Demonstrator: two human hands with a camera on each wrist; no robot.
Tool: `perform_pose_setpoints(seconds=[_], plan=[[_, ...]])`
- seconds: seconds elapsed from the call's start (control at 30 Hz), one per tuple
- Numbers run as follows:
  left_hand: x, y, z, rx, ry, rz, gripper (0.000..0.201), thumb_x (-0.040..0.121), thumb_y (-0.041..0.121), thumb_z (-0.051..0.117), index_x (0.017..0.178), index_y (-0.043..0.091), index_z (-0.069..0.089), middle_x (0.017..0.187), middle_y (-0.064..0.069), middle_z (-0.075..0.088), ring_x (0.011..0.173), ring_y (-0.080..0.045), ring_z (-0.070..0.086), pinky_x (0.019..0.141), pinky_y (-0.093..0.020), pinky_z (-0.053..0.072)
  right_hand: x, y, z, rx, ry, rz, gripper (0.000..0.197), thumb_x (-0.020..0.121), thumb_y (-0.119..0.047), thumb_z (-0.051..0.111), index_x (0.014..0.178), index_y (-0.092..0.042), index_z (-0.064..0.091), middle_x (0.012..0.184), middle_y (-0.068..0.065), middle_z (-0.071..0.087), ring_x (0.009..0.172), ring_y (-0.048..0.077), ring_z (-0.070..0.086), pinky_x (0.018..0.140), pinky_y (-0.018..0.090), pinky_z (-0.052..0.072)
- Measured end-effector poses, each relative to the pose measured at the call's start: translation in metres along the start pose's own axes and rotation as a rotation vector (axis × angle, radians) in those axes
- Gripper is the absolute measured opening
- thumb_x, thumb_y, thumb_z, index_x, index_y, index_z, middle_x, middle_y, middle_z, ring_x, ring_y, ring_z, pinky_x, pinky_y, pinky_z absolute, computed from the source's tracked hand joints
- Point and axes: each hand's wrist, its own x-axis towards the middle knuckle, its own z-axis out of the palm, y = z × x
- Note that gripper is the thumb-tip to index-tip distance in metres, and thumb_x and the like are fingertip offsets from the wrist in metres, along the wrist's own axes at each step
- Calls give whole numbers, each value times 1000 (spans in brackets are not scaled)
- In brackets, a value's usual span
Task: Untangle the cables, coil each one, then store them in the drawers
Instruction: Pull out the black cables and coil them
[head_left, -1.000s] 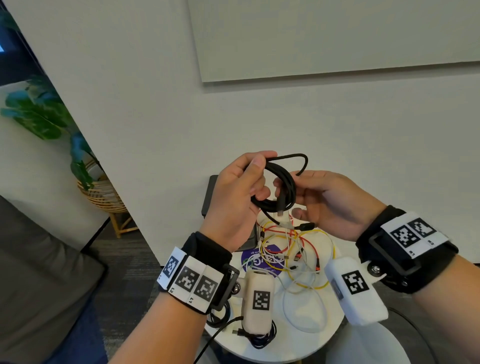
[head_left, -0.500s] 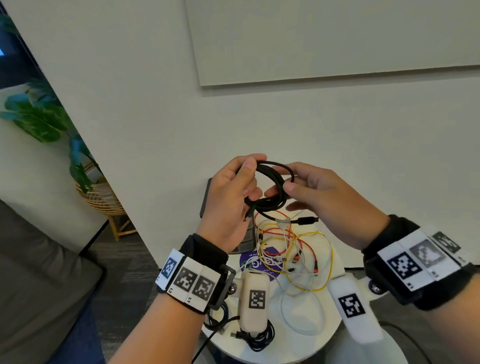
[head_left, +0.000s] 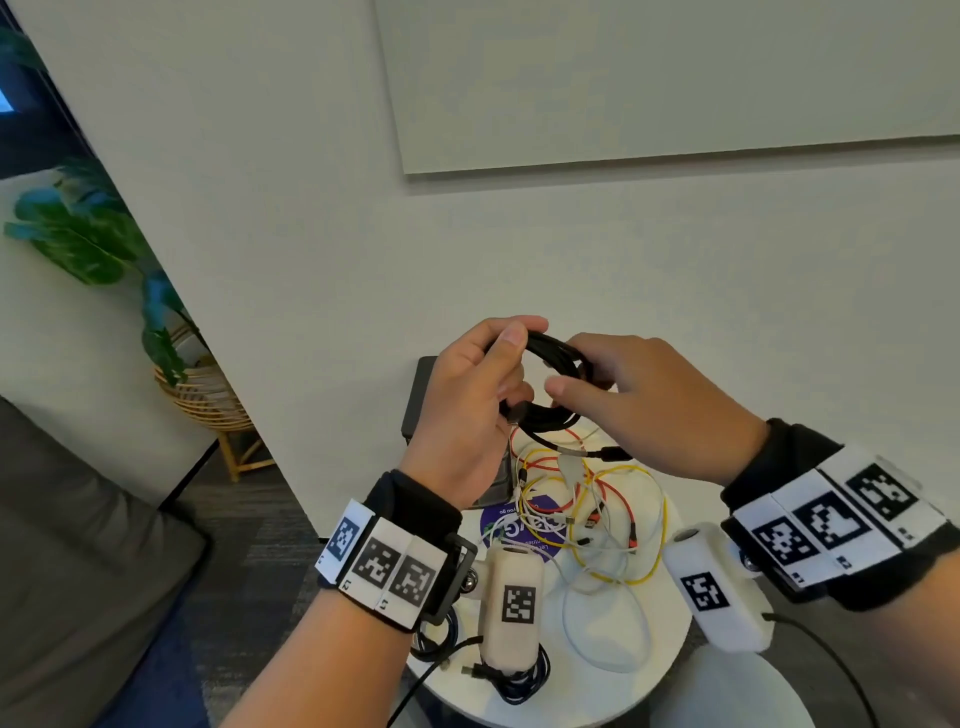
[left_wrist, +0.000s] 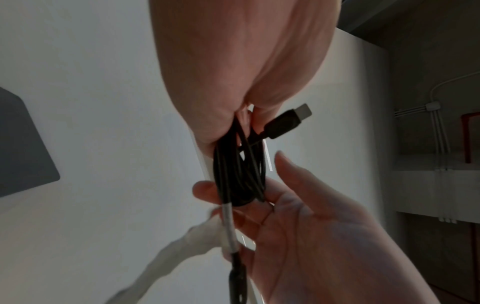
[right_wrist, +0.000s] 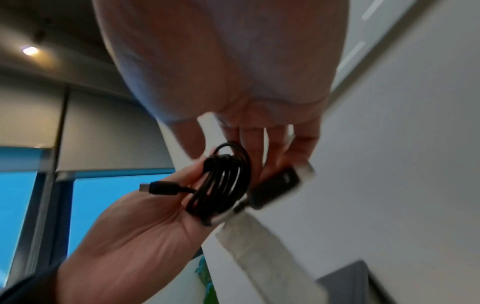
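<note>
A black cable (head_left: 555, 349) is wound into a small coil and held in the air above the round table (head_left: 613, 696). My left hand (head_left: 514, 353) pinches the coil's left side between thumb and fingers; one USB plug (left_wrist: 288, 121) sticks out beside that grip. My right hand (head_left: 574, 366) cups the coil's right side, fingers over the strands and thumb below. The cable's tail, with a white tag (head_left: 571, 453) and a black plug (head_left: 615, 453), hangs under the right hand. The right wrist view shows the coil (right_wrist: 223, 181) in the left palm.
A tangle of yellow (head_left: 631, 574), red (head_left: 618, 499) and white (head_left: 597, 634) cables lies on the table. A dark blue coil (head_left: 524, 686) sits at its near edge. A dark grey drawer unit (head_left: 418, 400) stands behind the left hand by the wall. A plant basket (head_left: 208, 395) is far left.
The loose loop that stuck out above the coil has been drawn in. My right hand has moved up over the coil, and both hands have turned it flatter.
</note>
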Motion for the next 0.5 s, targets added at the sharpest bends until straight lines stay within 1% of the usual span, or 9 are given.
perform_pose_setpoints(seconds=[0.07, 0.13, 0.17, 0.23, 0.27, 0.33, 0.37, 0.43, 0.5], plan=[[2, 0, 1, 21, -2, -8, 26, 107, 20, 47, 114, 8, 69, 60, 4, 29, 55, -9, 27, 58, -21, 34, 4, -2, -3, -41, -27, 16, 22, 101, -34, 54, 80, -29, 53, 70, -1, 62, 60, 12, 57, 52, 19, 38], [4, 1, -1, 23, -4, -29, 26, 107, 20, 47, 116, 8, 69, 61, 3, 28, 56, -9, 28, 60, -21, 36, 7, 0, -5, 39, -41, 48, 20, 101, -29, 56, 81, -23, 56, 66, -1, 63, 51, 7, 57, 49, 16, 40], [5, 1, -2, 16, -13, -45, 26, 107, 20, 47, 116, 8, 69, 61, 3, 28, 56, -9, 27, 61, -21, 36, 8, 1, -5, 100, -52, 62, 17, 99, -26, 58, 84, -19, 60, 64, 0, 64, 50, 7, 59, 48, 18, 43], [6, 2, -3, 13, -50, -81, 26, 107, 19, 47, 115, 8, 69, 60, 4, 30, 58, -10, 25, 62, -22, 34, 11, 4, -4, 181, -80, 89, 9, 93, -19, 62, 90, -11, 65, 62, 5, 66, 50, 16, 62, 49, 28, 49], [5, 1, -3, 33, -68, -95, 26, 107, 19, 46, 115, 8, 69, 60, 5, 31, 58, -10, 25, 62, -22, 34, 12, 5, -3, 204, -101, 99, 7, 90, -14, 63, 90, -8, 66, 59, 4, 65, 48, 17, 61, 49, 29, 48], [5, 0, -3, 84, -85, -114, 26, 107, 18, 46, 114, 8, 69, 58, 5, 31, 58, -11, 26, 64, -20, 39, 14, 8, 1, 241, -148, 113, 8, 86, -7, 63, 91, -5, 67, 53, 1, 60, 45, 14, 54, 47, 23, 42], [5, -1, -3, 87, -88, -120, 26, 107, 18, 46, 114, 8, 69, 58, 4, 29, 57, -11, 27, 68, -20, 43, 14, 9, 3, 258, -162, 120, 9, 86, -7, 63, 94, -5, 67, 53, 1, 58, 45, 14, 52, 47, 21, 40], [5, -3, -6, 51, -82, -126, 26, 107, 17, 46, 113, 8, 70, 61, -1, 25, 54, -9, 32, 77, -25, 46, 14, 11, 7, 278, -159, 113, 13, 90, -10, 62, 102, -7, 66, 58, 3, 58, 51, 17, 50, 50, 25, 40], [7, -4, -8, 27, -73, -118, 26, 108, 15, 45, 113, 6, 68, 65, -3, 29, 50, -4, 39, 69, -23, 42, 13, 12, 13, 183, -131, 78, 16, 96, -14, 57, 112, -10, 61, 69, 2, 58, 58, 16, 49, 57, 28, 40]])
